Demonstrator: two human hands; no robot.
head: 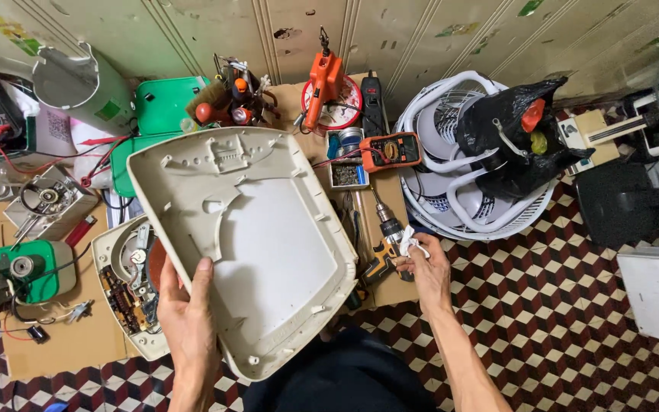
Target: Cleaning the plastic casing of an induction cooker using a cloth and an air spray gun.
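A person on the floor holds up a beige plastic cover

The left hand (190, 324) grips the lower edge of the beige cover (245, 236), thumb lying up across its hollow inside, the other fingers hidden behind it. Just left of those fingers sits the opened appliance base (127, 278) with its wiring showing. The right hand (425, 268) is closed around a small white cloth (409, 244), fingers curled together, and a cordless drill (385, 244) lies touching its fingertips on the cardboard (70, 343)

Orange multimeter (390, 151) with grey screen, mid-bench; green label (107, 111) on grey cylinder.
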